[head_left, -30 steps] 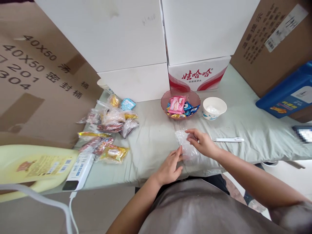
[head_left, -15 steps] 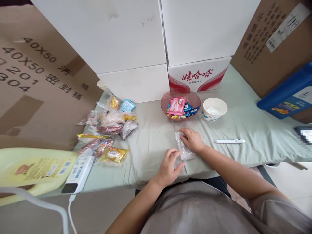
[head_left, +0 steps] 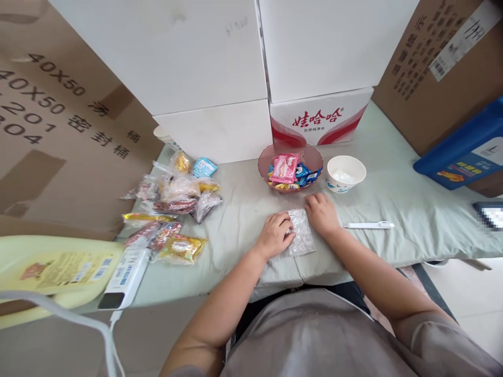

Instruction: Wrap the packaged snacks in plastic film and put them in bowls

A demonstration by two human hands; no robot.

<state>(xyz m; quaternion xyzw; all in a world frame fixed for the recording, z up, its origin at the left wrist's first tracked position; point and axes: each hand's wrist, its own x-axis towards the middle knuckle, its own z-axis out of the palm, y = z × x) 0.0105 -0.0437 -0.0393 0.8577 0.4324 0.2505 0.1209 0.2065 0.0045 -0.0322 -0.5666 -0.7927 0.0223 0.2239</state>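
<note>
A clear, crinkled plastic bag [head_left: 302, 234] lies flat on the cloth-covered table in front of me. My left hand [head_left: 276, 234] rests on its left edge, fingers bent and thumb apart. Beside the bag's upper right corner is my right hand [head_left: 323, 213], palm down with loosely bent fingers; whether it touches the bag's edge is hard to see. Beyond my hands, a pinkish glass bowl [head_left: 264, 172] holds several wrapped snacks, with a pink packet [head_left: 285, 167] on top. A white paper cup [head_left: 334, 183] with something whitish inside stands right of the bowl.
Several wrapped snacks [head_left: 178, 191] lie piled at the left. A power bank [head_left: 124, 277] with a cable and a pale yellow jug [head_left: 58, 267] are nearer me. A white utility knife [head_left: 369, 225] lies right. White boxes [head_left: 212, 133] stand behind, and a blue bottle [head_left: 463, 152] at far right.
My left hand has moved forward onto the bag's left edge. My right hand has shifted right, off the bag's middle, and the bag now lies flatter and more spread out.
</note>
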